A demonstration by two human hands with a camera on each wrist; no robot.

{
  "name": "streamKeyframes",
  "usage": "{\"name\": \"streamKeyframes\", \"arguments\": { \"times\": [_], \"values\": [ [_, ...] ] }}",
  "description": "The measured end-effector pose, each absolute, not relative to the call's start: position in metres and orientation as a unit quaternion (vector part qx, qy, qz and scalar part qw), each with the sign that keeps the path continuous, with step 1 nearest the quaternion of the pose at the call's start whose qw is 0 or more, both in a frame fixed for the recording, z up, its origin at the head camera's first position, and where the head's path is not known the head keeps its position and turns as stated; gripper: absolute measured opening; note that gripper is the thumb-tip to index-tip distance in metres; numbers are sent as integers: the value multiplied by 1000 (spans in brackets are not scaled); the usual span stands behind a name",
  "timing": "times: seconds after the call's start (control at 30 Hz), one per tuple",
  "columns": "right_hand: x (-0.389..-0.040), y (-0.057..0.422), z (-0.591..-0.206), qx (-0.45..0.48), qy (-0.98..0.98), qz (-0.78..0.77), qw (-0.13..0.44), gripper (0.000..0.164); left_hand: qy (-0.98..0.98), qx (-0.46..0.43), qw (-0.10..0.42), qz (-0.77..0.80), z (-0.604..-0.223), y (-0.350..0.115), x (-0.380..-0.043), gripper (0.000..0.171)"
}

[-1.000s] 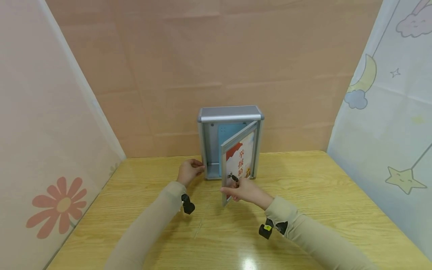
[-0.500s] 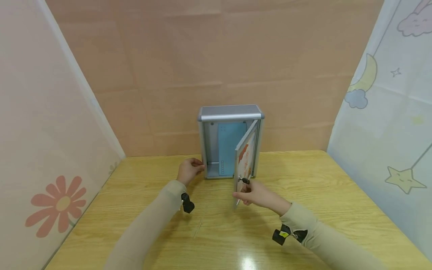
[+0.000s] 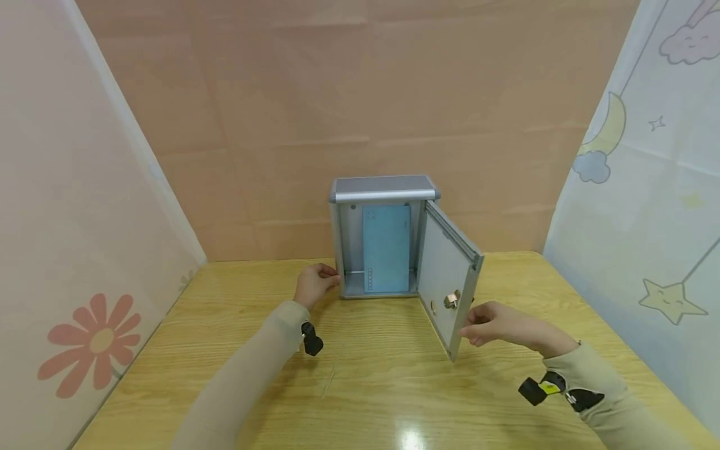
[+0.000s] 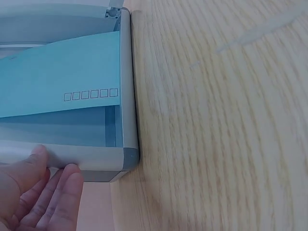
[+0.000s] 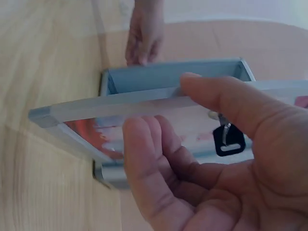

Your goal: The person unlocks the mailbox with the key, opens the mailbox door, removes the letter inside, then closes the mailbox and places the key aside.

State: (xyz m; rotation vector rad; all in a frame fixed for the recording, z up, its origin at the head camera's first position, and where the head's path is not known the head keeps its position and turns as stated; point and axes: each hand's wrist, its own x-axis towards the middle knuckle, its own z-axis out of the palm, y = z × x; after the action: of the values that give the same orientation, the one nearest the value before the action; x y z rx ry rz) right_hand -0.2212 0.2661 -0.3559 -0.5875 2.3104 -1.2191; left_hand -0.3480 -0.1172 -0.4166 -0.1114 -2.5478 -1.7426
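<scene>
A silver-grey metal box [image 3: 384, 187] stands upright on the table. Its hinged door [image 3: 444, 269] is swung well out to the right, with a brass-coloured lock part [image 3: 452, 300] on the inner face. Inside, a light blue envelope [image 3: 387, 250] leans upright against the back. My left hand [image 3: 316, 284] holds the box's left side low down, thumb on the front rim and fingers against the outer wall. With thumb on its edge and curled fingers at the printed front, my right hand [image 3: 500, 325] holds the door. A black-headed key [image 5: 228, 142] sits in the lock.
The box rests on a wooden table [image 3: 382, 375] near its back edge. Behind rises a plain tan backdrop [image 3: 365, 94]. Patterned sheets stand on both sides, with a red flower [image 3: 104, 340] at left and a yellow star [image 3: 672, 300] at right.
My right hand has swung the door outward to the right, so its inner face and the whole envelope now show. My left hand has stayed on the box's left side.
</scene>
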Motion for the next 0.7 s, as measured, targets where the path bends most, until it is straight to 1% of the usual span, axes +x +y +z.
{"name": "streamKeyframes", "arguments": {
  "times": [0.13,0.3,0.6,0.7],
  "values": [
    [-224,292,-353,-225,841,-439,224,28,-823,-39,28,-566,-417,-118,-348,18],
    [-229,311,-351,-218,847,-433,216,29,-822,-55,40,-565,-415,-118,-345,16],
    [-233,323,-348,-197,845,-445,220,37,-831,-32,34,-555,-414,-115,-346,19],
    [-234,324,-349,-197,839,-456,222,37,-832,-33,36,-553,-414,-115,-345,19]
  ]
}}
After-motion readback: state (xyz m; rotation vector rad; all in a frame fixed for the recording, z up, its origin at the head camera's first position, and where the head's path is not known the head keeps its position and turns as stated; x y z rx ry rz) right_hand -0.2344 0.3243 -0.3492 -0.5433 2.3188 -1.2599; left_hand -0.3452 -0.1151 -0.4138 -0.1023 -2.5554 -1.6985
